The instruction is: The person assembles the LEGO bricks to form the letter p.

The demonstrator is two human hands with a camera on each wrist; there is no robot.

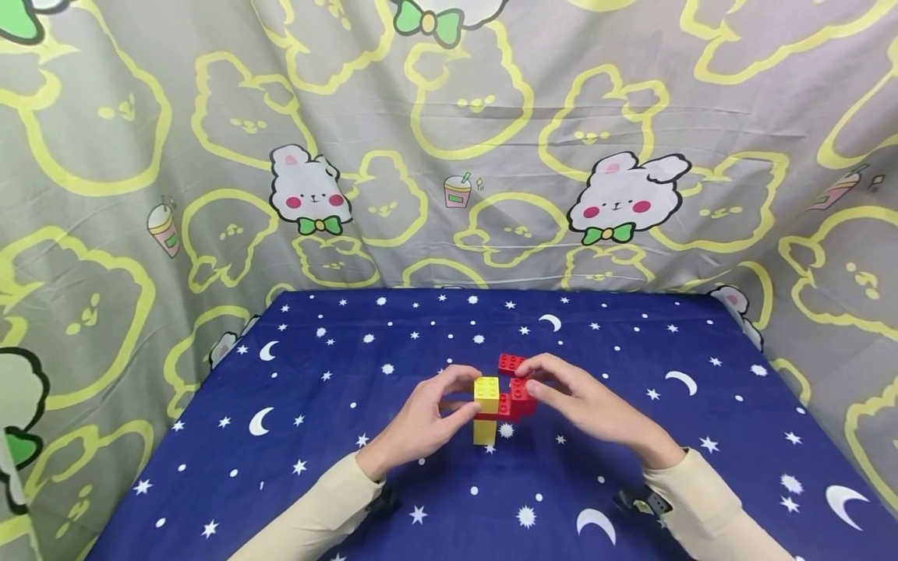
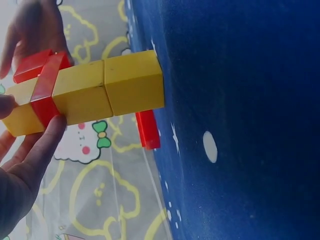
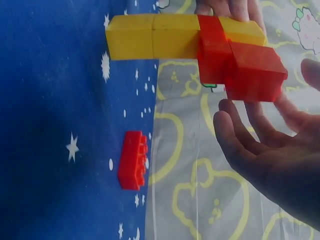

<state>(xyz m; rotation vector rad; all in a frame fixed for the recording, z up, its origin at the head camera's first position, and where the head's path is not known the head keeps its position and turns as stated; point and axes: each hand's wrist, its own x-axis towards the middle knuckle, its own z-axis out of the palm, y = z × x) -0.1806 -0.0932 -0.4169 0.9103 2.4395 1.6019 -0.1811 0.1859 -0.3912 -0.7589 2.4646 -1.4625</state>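
Observation:
A toy building-brick structure stands on the table: two stacked yellow bricks (image 3: 152, 37) form a column, a long red brick (image 2: 48, 87) lies across it, and a yellow brick (image 1: 486, 393) sits above that. My left hand (image 1: 431, 413) pinches this top yellow brick between thumb and fingers, one fingertip reaching the long red brick. On the long brick's overhanging right end is another red brick (image 3: 257, 72), its studs upward. My right hand (image 1: 585, 397) curves loosely around it; in the right wrist view the thumb (image 3: 312, 74) stands apart from it and some fingertips are hidden behind it.
A loose red brick (image 3: 132, 160) lies on the table behind the structure, studs up in the head view. Dark blue cloth (image 1: 393, 335) with white stars and moons covers the table. A grey curtain (image 1: 477, 234) with cartoon figures hangs along the back and sides.

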